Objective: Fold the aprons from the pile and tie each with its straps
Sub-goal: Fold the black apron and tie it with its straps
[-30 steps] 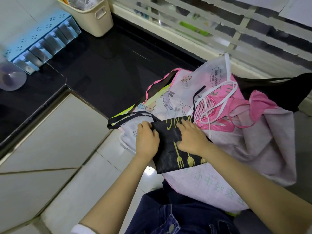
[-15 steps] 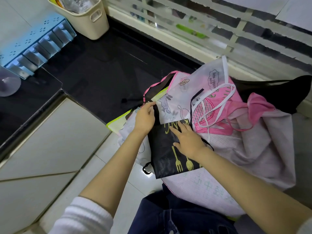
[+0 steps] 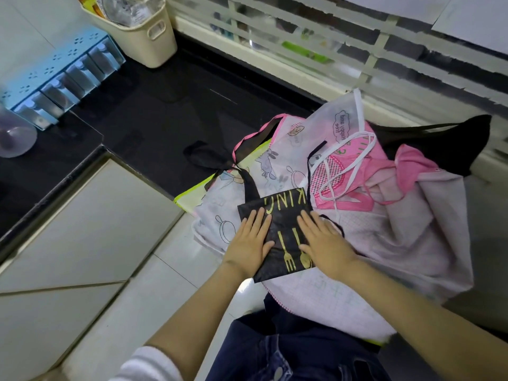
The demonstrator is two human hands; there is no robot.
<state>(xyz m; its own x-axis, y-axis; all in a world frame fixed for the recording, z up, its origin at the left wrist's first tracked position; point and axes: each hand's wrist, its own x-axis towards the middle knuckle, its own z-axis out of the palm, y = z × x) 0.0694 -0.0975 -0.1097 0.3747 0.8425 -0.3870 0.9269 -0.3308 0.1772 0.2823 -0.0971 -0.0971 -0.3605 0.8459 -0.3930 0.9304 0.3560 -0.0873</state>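
A folded black apron (image 3: 284, 215) with gold lettering, a fork and a spoon lies on top of the apron pile (image 3: 384, 221). My left hand (image 3: 251, 240) lies flat on its left half with straight fingers. My right hand (image 3: 323, 242) presses flat on its right half. One black strap (image 3: 209, 160) runs from the apron's upper left corner out onto the dark counter. A thin black strap (image 3: 334, 222) loops out beside my right hand. The pile holds white, pink and black aprons with loose white straps (image 3: 346, 171).
The dark counter (image 3: 154, 114) stretches to the left, with a beige basket (image 3: 143, 31) and a blue drawer organiser (image 3: 63, 78) at the back. A clear cup (image 3: 15, 137) stands at far left. White cabinet fronts (image 3: 82, 229) lie below the counter edge. A slatted window runs behind.
My left hand let go of the black strap, left it on the counter and came back down flat on the apron. My right hand stayed on the apron.
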